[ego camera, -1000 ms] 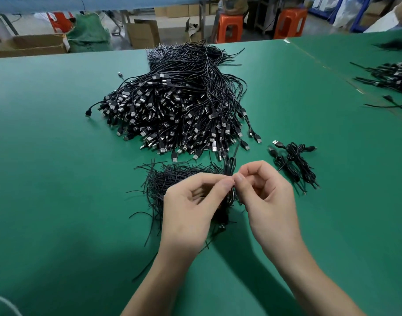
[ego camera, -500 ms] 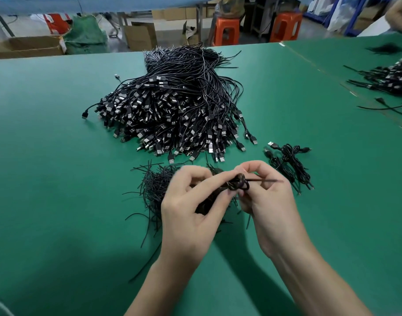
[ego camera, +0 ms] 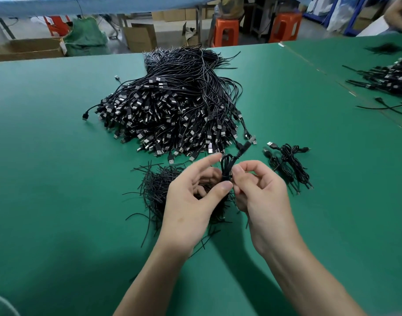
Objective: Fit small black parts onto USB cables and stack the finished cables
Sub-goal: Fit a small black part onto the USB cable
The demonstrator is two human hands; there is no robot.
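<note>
Now we have one folded USB cable (ego camera: 227, 171) pinched between both hands, held up over the loose pile of small black parts (ego camera: 156, 190) on the green worktop (ego camera: 58, 190). To do this step well, we judge, our left hand (ego camera: 193, 201) should hold the loops tight together low down, while the fingers of our right hand (ego camera: 263, 197) wind the part snugly round the middle, so that no loop slips free. Whether a part is on the bundle yet we cannot tell: black on black, and half hidden. The left thumb and forefinger are clamped on the cable from the left; the right thumb and forefinger are closed on it from the right, their tips just touching the left thumb. The plug end (ego camera: 247, 144) sticks up and away, clear of both hands. The finished cables (ego camera: 289, 165) lie near the right hand, apart from it; the big heap of cables (ego camera: 172, 110) lies beyond.
</note>
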